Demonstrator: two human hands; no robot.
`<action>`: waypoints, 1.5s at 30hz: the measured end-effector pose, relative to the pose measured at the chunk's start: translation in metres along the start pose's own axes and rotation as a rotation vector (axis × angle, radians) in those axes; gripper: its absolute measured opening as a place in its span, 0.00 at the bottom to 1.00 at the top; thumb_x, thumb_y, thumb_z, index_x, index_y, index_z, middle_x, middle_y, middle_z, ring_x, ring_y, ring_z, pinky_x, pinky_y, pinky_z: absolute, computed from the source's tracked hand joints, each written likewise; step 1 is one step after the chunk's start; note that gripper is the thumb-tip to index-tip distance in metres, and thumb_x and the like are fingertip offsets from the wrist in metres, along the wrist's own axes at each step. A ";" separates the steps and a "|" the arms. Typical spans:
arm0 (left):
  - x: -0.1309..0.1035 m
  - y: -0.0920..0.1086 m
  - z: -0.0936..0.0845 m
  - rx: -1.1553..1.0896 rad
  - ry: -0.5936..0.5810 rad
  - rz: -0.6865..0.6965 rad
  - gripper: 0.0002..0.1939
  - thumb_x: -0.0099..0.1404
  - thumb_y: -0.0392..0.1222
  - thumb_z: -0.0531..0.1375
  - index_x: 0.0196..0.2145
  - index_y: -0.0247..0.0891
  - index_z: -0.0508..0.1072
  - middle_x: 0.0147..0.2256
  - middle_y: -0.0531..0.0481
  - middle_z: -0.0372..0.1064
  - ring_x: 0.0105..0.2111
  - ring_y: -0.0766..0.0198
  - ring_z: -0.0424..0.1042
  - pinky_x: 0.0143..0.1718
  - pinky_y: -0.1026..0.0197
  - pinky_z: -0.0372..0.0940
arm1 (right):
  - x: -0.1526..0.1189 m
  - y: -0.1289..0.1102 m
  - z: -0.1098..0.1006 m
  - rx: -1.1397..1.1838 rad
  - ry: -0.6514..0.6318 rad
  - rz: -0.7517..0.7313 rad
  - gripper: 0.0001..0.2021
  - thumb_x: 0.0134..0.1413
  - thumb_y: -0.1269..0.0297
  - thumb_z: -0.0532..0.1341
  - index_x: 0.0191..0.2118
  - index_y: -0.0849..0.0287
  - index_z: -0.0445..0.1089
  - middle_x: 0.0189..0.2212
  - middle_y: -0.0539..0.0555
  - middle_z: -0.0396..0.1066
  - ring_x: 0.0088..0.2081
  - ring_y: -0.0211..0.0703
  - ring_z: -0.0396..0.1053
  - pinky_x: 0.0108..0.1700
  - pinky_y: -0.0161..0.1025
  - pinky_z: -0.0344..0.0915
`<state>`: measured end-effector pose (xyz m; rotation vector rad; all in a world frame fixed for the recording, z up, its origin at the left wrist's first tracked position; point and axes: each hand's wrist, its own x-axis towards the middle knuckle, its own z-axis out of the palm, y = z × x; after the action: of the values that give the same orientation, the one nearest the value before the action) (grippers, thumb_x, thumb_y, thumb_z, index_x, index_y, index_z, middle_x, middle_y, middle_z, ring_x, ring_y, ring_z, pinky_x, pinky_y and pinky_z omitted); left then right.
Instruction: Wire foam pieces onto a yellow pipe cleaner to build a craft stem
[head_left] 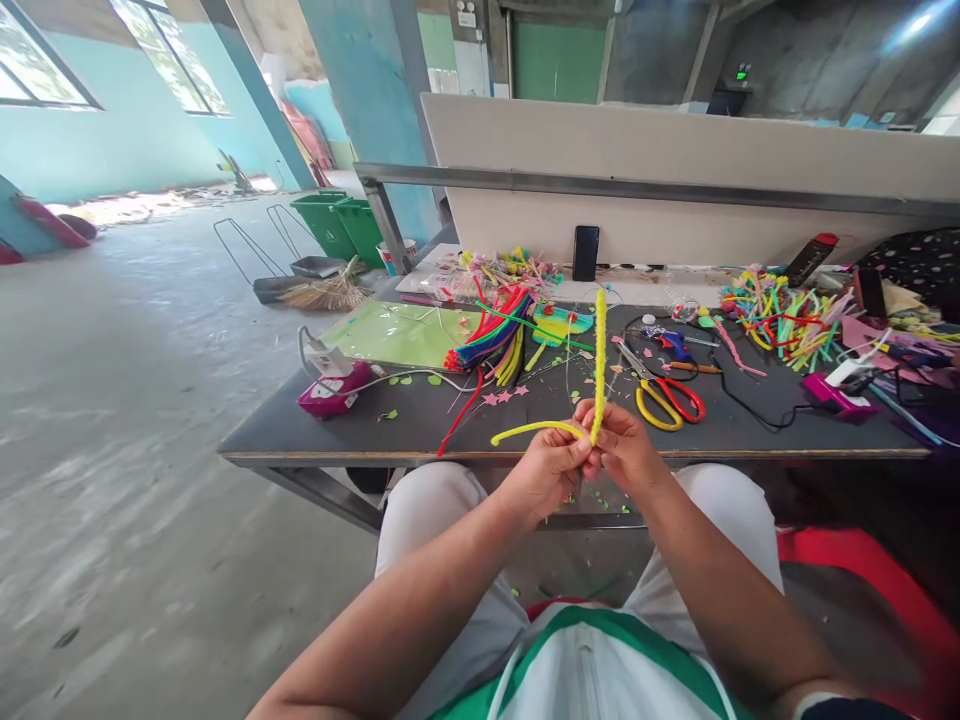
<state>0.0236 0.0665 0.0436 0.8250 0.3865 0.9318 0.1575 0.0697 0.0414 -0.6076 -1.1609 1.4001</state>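
Both hands meet in front of the table's near edge, fingers pinched round yellow pipe cleaner. My left hand (551,465) is closed on a thin yellow pipe cleaner (525,430) whose free end sticks out to the left in a slight curve. My right hand (624,450) grips the bottom of a thicker, twisted-looking yellow pipe cleaner stem (600,360) that stands upright. The two yellow pieces come together between the fingertips; whether they are one length is hidden there. A bundle of coloured pipe cleaners (491,335) lies on the table beyond my left hand.
Red-and-yellow-handled scissors (667,395) lie right of my hands, with a blue glue gun (675,343) behind. Purple power strips (337,390) sit at both sides, cords trailing. A phone (586,253) leans at the back. Pipe cleaner pieces (795,315) are heaped at right.
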 end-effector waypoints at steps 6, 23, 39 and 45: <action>0.006 -0.007 0.002 0.220 0.345 0.312 0.09 0.54 0.41 0.65 0.28 0.36 0.67 0.22 0.55 0.66 0.22 0.69 0.66 0.26 0.66 0.61 | -0.004 0.012 0.014 -0.394 0.340 -0.179 0.05 0.49 0.61 0.64 0.31 0.55 0.70 0.28 0.48 0.67 0.30 0.39 0.66 0.33 0.37 0.66; 0.006 -0.015 0.001 0.315 0.362 0.268 0.08 0.54 0.41 0.64 0.27 0.35 0.69 0.22 0.53 0.66 0.22 0.68 0.65 0.26 0.65 0.61 | -0.003 0.011 0.006 -0.509 0.408 -0.149 0.09 0.49 0.58 0.62 0.25 0.57 0.69 0.23 0.48 0.66 0.27 0.39 0.63 0.30 0.35 0.62; 0.008 -0.003 -0.008 -0.068 0.078 -0.091 0.08 0.50 0.37 0.67 0.27 0.30 0.72 0.22 0.49 0.67 0.21 0.69 0.65 0.23 0.66 0.58 | 0.004 0.006 -0.007 -0.129 0.137 -0.086 0.07 0.45 0.60 0.66 0.23 0.56 0.72 0.27 0.49 0.66 0.26 0.36 0.63 0.25 0.35 0.64; 0.007 -0.002 -0.004 -0.140 0.034 -0.188 0.08 0.49 0.35 0.67 0.26 0.29 0.73 0.22 0.48 0.66 0.20 0.70 0.64 0.22 0.67 0.57 | 0.001 0.003 -0.008 -0.085 0.128 -0.048 0.11 0.39 0.54 0.69 0.22 0.55 0.73 0.33 0.51 0.66 0.33 0.41 0.65 0.31 0.38 0.67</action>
<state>0.0263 0.0733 0.0400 0.6340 0.4162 0.7895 0.1632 0.0738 0.0361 -0.7142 -1.1294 1.2581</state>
